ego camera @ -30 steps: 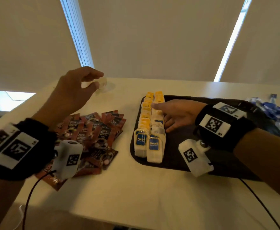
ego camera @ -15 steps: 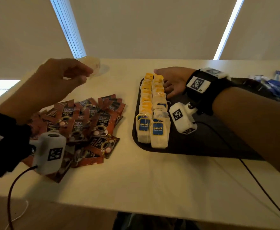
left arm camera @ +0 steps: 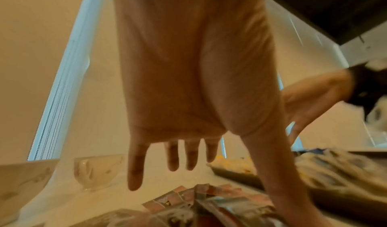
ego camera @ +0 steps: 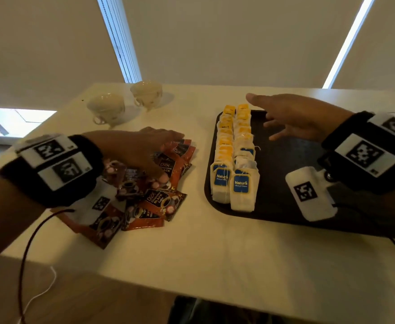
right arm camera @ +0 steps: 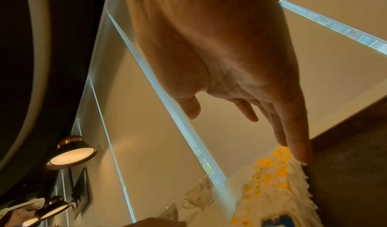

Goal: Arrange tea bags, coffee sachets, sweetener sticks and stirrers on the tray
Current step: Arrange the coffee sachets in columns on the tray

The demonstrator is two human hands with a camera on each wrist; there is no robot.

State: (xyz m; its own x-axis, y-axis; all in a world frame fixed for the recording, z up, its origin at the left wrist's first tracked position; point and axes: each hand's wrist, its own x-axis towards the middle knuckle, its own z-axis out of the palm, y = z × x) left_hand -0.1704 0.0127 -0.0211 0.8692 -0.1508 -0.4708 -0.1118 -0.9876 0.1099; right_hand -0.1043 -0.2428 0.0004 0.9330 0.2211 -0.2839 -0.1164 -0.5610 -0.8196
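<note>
Red and black coffee sachets (ego camera: 159, 202) lie in a loose pile on the white table left of the black tray (ego camera: 285, 206). My left hand (ego camera: 149, 155) is spread flat over the pile, its thumb tip touching a sachet; the left wrist view shows straight fingers (left arm camera: 173, 156) above the sachets (left arm camera: 211, 202). Tea bags (ego camera: 234, 155) stand in two rows along the tray's left side. My right hand (ego camera: 264, 118) hovers open over the tray's far end, just right of the rows, holding nothing. In the right wrist view its fingers (right arm camera: 297, 141) reach past the tea bags (right arm camera: 272, 189).
Two pale teacups (ego camera: 105, 108) (ego camera: 146, 92) stand at the table's far left, beyond the sachets. The right part of the tray shows bare black surface. A cable runs from each wrist toward the table's near edge (ego camera: 192, 284).
My left hand has come down from near the cups onto the sachet pile and spread out. My right hand has lifted off the tea bag rows and drawn slightly right.
</note>
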